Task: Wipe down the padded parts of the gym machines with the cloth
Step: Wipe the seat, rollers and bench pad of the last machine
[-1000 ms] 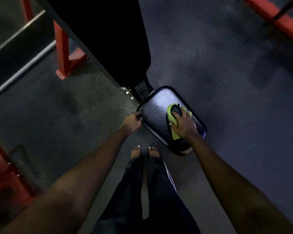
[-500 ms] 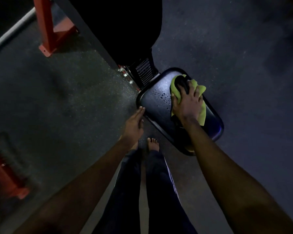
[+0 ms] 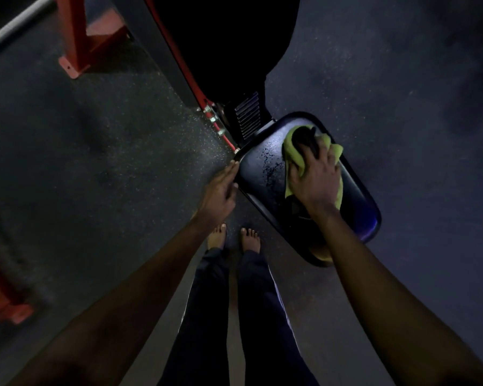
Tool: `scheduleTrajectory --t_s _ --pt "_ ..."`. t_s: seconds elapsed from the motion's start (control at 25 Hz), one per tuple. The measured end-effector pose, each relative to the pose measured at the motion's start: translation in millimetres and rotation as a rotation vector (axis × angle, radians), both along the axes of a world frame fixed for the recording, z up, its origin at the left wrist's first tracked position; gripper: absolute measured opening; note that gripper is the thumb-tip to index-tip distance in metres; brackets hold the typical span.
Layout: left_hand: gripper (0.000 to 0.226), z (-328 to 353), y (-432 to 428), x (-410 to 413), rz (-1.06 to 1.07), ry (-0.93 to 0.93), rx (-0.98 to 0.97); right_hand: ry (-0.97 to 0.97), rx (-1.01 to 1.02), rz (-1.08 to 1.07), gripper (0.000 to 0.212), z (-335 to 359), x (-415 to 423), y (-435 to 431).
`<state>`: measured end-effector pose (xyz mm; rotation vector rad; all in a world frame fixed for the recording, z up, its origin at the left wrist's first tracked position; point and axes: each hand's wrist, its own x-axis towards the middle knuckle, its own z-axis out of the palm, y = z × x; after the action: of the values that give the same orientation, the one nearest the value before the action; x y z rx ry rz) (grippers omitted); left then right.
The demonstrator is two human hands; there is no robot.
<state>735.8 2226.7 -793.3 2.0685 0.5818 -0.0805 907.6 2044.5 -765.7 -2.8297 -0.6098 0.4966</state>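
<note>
A black padded seat [image 3: 265,174] of a gym bench lies in front of me, shiny and speckled with droplets on its left half. My right hand [image 3: 317,181] presses a yellow-green cloth [image 3: 292,151] flat onto the far half of the seat, fingers spread over it. My left hand [image 3: 221,192] rests open against the seat's left edge, fingers straight. Beyond the seat rises the bench's long black back pad [image 3: 223,43], mostly in shadow.
A red steel frame foot [image 3: 78,51] stands on the dark rubber floor at the back left, with a grey bar [image 3: 14,26] beside it. Another red frame part [image 3: 3,296] sits at the near left. My bare feet [image 3: 234,238] stand just left of the seat.
My right hand has slid the cloth from the seat's middle toward its far end. My left hand has opened from a grip on the seat's edge to flat fingers against it.
</note>
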Motion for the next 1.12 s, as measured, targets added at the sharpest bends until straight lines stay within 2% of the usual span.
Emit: scheduleTrajectory --t_s 0.12,0.28,0.36,0.44,0.56,0.72,0.84,0.96,1.12 --pt "0.056 -7 11 -1 0.054 0.01 -0.176 -0.032 -0.066 -0.017 0.055 -2 5 31" --pt "0.034 -3 30 15 0.375 0.14 -0.59 0.011 -0.092 0.263 0.051 6 -35 33" --pt "0.029 7 39 24 0.42 0.199 -0.721 0.027 -0.099 0.381 0.055 11 -72 10" --pt "0.044 19 43 27 0.345 0.239 -0.726 0.062 -0.105 0.418 0.059 14 -98 -3" --pt "0.069 21 52 26 0.327 0.266 -0.763 0.074 -0.075 0.381 0.059 11 -97 30" --pt "0.086 24 63 34 0.295 0.246 -0.815 0.027 -0.071 0.425 0.059 4 -96 53" --pt "0.087 23 63 38 0.261 0.25 -0.769 -0.043 -0.059 0.504 0.053 6 -112 5" --pt "0.083 19 58 32 0.282 0.22 -0.748 -0.049 -0.091 0.467 0.05 9 -116 -32" --pt "0.074 11 48 23 0.298 0.168 -0.714 -0.034 -0.099 0.396 0.052 9 -93 -9"
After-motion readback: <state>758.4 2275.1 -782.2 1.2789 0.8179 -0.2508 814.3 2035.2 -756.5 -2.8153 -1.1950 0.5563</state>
